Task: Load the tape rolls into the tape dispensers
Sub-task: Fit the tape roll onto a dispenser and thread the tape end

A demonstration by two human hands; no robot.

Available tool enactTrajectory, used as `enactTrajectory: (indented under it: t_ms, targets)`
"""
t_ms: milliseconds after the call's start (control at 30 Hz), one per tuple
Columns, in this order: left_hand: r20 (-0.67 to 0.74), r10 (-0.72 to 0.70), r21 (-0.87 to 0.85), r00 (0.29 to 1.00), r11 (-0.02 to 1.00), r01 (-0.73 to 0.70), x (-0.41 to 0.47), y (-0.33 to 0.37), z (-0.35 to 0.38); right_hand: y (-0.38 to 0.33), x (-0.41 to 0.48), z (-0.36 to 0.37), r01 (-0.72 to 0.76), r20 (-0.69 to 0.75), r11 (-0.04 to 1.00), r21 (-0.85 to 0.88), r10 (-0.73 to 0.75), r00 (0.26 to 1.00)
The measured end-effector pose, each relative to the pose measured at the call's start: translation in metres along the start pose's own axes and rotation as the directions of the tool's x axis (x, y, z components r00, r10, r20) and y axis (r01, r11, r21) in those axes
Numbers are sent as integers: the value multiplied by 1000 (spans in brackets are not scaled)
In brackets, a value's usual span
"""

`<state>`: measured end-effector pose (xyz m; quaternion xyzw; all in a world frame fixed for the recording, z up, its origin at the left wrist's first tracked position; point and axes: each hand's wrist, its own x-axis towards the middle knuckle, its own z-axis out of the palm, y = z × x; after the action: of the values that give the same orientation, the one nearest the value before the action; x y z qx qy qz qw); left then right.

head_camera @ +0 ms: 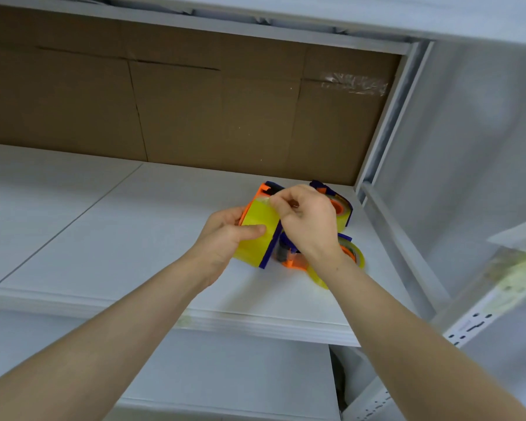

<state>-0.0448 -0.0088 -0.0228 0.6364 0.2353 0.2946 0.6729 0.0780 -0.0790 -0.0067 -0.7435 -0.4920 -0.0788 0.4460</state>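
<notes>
Gripping the tape dispenser (264,196) with my left hand (225,235), thumb pressed flat on the yellow tape roll (255,235) seated in it, I've got it tilted up just above the white shelf (104,232), toward its back right corner. My right hand (307,220) is curled tight at the top of the roll, fingertips (275,202) pinching the loose tape end by the orange-and-blue frame. Behind my right hand sits a second loaded dispenser (342,208) near the cardboard backing (179,110); a third (349,253) lies just beside my right wrist.
</notes>
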Motion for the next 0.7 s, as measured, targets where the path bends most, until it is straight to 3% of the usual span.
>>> enactTrajectory:
  t_ms: [100,200,267,433,600,700]
  targets:
    - [5,42,45,999,998,-42,2,-1,0,6,8,-2,-160,26,978,135,158,987]
    - [27,63,73,998,995,-64,1,-3,0,9,14,-6,-313,39,881,355,321,946]
    - [40,63,69,997,995,-65,1,-3,1,11,17,-10,-362,49,841,401,375,926]
    - [62,-3,89,998,996,-3,5,0,1,13,19,-10,-368,57,845,388,376,925]
    - [-62,-12,22,998,1000,13,7,0,7,9,18,-8,-355,75,837,417,357,931]
    - [-49,-11,50,999,999,13,7,-1,6,10,19,-7,-403,107,797,449,400,910]
